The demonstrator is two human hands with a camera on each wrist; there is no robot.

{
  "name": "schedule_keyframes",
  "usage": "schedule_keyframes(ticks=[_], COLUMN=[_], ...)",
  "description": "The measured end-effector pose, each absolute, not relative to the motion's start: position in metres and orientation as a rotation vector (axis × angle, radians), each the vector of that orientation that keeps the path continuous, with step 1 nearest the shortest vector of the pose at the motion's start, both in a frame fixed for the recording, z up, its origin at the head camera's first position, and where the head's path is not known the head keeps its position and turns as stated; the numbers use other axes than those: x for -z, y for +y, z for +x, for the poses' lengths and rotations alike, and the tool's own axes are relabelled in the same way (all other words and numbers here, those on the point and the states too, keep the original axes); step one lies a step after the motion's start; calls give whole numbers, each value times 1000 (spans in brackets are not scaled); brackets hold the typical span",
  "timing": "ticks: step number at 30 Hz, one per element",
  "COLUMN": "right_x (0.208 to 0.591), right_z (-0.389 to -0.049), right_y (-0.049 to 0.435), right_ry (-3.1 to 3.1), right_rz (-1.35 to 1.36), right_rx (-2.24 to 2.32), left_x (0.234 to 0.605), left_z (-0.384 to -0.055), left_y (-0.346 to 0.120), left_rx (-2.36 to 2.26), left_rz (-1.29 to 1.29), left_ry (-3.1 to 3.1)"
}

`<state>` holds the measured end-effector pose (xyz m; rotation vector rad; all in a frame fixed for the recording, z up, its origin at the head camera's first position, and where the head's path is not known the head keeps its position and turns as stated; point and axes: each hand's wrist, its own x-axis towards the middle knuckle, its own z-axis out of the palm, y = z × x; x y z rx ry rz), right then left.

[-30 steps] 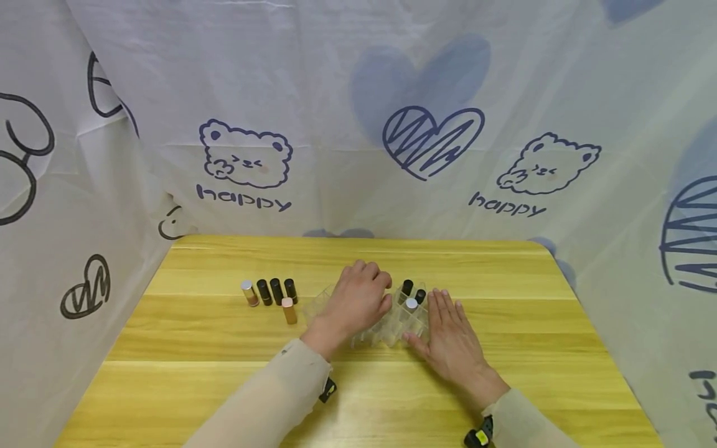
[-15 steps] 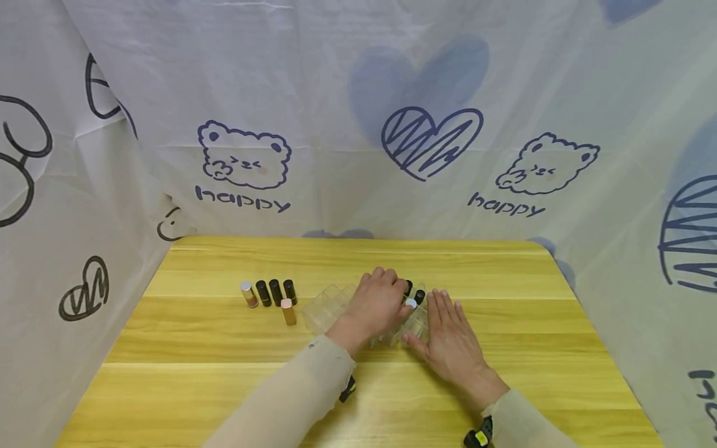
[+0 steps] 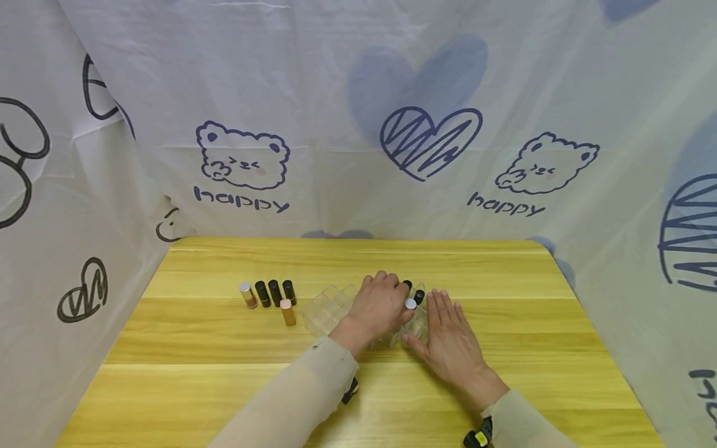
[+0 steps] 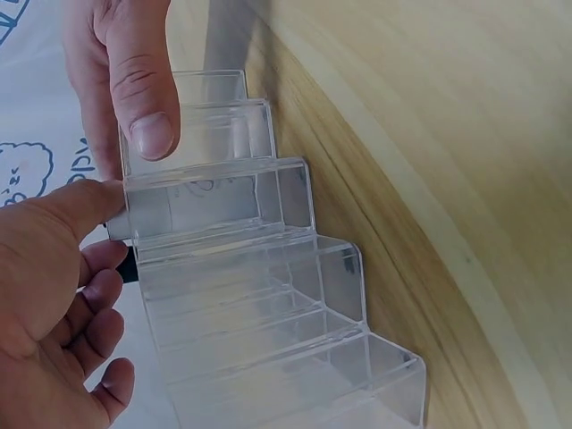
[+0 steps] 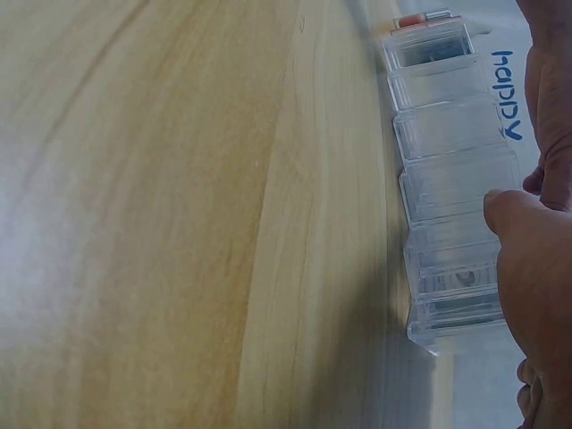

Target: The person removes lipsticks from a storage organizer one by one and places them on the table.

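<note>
In the middle of the table a clear stepped lipstick organizer (image 3: 327, 306) stands on the wood. My left hand (image 3: 378, 305) bends over its right half, thumb and fingers pinching a lipstick tube that the hand mostly hides. In the left wrist view, a grey-white cap (image 4: 118, 226) and a black piece (image 4: 130, 265) show between its fingers and the organizer. Upright in the right end are a white-capped lipstick (image 3: 411, 303) and two black ones, one a black lipstick (image 3: 419, 297). Straight-fingered, my right hand (image 3: 452, 342) lies against the organizer's right end, thumb near its front.
Left of the organizer stand a silver-capped lipstick (image 3: 248, 295), several black lipsticks (image 3: 274, 293) and an orange-brown lipstick with a pink top (image 3: 288, 312). Behind the wooden table (image 3: 224, 392) hangs a printed white cloth (image 3: 336, 186).
My left hand has moved right along the organizer, to beside the lipsticks at its right end, uncovering the left compartments. The right hand stays where it was.
</note>
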<state>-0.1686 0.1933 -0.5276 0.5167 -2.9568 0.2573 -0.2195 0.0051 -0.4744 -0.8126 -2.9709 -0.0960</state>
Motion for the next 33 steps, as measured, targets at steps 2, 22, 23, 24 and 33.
schedule_keyframes(ticks=[2,22,23,24,33], right_x=[527,526,525,525,525], right_z=[-168,-169,-168,-168,-169], right_y=[194,194,194,194,193], right_ry=[-2964,-2991,-2991,-2993,-2989], right_rz=[515,506,505,504,510], right_rx=[-260,-264,-266,-267,-268], left_x=[475,482,482,482,484], left_z=[-220,-222,-222,-222,-222], left_y=[6,6,6,6,5], left_rx=[87,-206,-204,-202,-144], left_rz=[-817,-963,-964,-963,-909], left_ry=[-2972,-2776,-2775,-2774,-2788])
